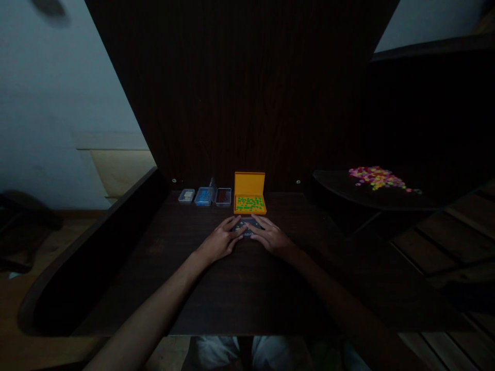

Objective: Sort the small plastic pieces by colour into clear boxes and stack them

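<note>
A small dark flat piece with pale specks on it (246, 233) lies on the table in front of me. I cannot make out its kind in the dim light. My left hand (221, 241) reaches over its left side, fingers stretched and apart. From the other side my right hand (274, 238) does the same, its fingers spread over the right edge. Both hands partly cover the piece. Just beyond stands a yellow box (249, 211) with its lid raised, and many small green pieces (249, 203) lie inside.
Left of the yellow box are a clear box with blue contents (203, 196), a clear case with dark contents (223, 197) and a small case with white pieces (187, 196). Colourful bits (377, 178) are heaped on a side shelf (336, 188). A dark panel (247, 93) rises behind.
</note>
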`<state>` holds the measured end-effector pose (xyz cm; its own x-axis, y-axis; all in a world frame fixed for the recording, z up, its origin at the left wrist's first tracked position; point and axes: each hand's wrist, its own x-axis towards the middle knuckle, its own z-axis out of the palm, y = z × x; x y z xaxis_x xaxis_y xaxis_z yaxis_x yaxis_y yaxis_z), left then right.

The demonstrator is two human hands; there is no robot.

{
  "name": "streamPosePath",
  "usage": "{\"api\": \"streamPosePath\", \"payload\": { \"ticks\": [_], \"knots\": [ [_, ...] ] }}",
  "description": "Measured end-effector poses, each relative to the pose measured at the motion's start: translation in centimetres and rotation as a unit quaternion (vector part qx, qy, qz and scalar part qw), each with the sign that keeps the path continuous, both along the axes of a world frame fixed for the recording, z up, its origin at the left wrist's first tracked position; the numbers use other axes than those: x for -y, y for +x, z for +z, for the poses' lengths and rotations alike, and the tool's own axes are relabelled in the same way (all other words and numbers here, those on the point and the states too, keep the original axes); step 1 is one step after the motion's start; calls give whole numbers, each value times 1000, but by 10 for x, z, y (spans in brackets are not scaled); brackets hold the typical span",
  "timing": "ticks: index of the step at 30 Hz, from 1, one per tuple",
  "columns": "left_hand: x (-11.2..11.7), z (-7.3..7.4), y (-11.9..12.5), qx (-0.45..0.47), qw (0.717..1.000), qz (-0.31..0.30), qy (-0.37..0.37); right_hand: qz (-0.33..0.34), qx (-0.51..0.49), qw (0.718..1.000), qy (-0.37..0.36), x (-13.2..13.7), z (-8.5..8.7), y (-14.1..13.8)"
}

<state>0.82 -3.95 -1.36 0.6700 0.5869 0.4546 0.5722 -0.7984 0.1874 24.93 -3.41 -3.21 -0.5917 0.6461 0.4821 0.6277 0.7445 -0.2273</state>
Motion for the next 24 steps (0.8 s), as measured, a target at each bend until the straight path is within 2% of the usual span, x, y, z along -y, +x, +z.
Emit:
{"api": "streamPosePath", "payload": {
  "ticks": [16, 24],
  "knots": [
    [2, 2, 1, -9, 1000, 1, -7, -4, -2, 1000, -9, 3, 3, -2],
    [1, -3, 4, 2, 1000, 28, -2, -12, -13, 1000, -20, 7, 6, -3]
  ]
}}
